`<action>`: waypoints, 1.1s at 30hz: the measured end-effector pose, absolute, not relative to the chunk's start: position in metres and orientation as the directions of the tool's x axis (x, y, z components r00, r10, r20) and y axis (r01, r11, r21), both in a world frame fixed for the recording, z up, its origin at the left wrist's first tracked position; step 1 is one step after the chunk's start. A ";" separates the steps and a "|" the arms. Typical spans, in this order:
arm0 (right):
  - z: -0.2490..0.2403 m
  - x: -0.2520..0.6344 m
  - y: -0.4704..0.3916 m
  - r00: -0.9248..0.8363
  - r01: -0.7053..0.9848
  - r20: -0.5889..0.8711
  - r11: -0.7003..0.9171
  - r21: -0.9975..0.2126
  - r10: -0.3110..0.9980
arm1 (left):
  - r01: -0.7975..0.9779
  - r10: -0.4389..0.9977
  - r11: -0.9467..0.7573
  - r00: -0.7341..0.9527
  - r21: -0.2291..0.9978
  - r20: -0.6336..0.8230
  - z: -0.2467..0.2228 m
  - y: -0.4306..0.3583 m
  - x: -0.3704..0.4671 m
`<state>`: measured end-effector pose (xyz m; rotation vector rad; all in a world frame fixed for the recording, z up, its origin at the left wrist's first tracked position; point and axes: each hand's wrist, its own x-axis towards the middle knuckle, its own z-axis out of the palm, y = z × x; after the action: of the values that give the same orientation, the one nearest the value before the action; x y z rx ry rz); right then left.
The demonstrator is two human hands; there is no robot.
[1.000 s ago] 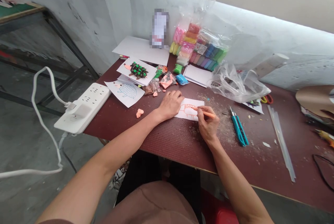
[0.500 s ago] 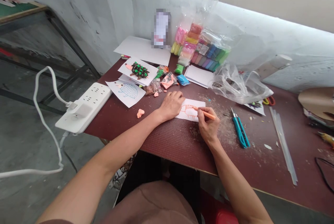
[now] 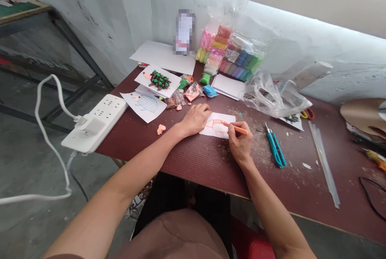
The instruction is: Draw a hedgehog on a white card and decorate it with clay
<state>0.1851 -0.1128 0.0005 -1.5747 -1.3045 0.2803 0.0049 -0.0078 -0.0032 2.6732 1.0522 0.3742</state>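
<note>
My right hand (image 3: 240, 142) is closed around an orange felt-tip pen (image 3: 240, 130), its tip on a small white sheet of paper (image 3: 230, 118). Orange lines on the sheet form a rounded body with short legs and rows of little strokes. Over the sheet's left edge rests my left hand (image 3: 196, 119), palm down, fingers loosely bent and nothing visible in them. A lump of peach clay (image 3: 161, 129) lies to the left of that hand. Behind it are small bags of clay (image 3: 193, 91) and a blue hedgehog drawing (image 3: 145, 103).
A teal utility knife (image 3: 275, 148) lies right of my right hand, near clear glue sticks (image 3: 325, 166). Farther back are a plastic bag (image 3: 274, 96), packs of coloured clay (image 3: 238, 60) and a hedgehog card (image 3: 159, 80). A white power strip (image 3: 96, 124) overhangs the table's left edge.
The pen tip has shifted slightly along the drawing, and the short orange strokes inside the body look a little different. The whole view has moved slightly; my left hand stays on the paper.
</note>
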 end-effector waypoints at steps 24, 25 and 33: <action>0.000 0.179 -0.112 0.373 0.579 0.432 0.158 -0.800 0.821 | 0.573 0.648 -0.696 0.761 0.433 0.036 0.011 -0.013 -0.008; 0.000 0.178 -0.112 0.364 0.583 0.433 0.161 -0.796 0.825 | 0.576 0.651 -0.692 0.759 0.434 0.031 0.010 -0.013 -0.008; -0.002 0.178 -0.112 0.285 0.586 0.380 0.153 -0.796 0.880 | 0.601 0.654 -0.679 0.756 0.422 -0.025 0.002 -0.012 -0.008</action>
<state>0.1777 -0.1117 -0.0017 -1.5369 -1.4047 0.3630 -0.0082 -0.0122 0.0020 2.5454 0.9563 0.1787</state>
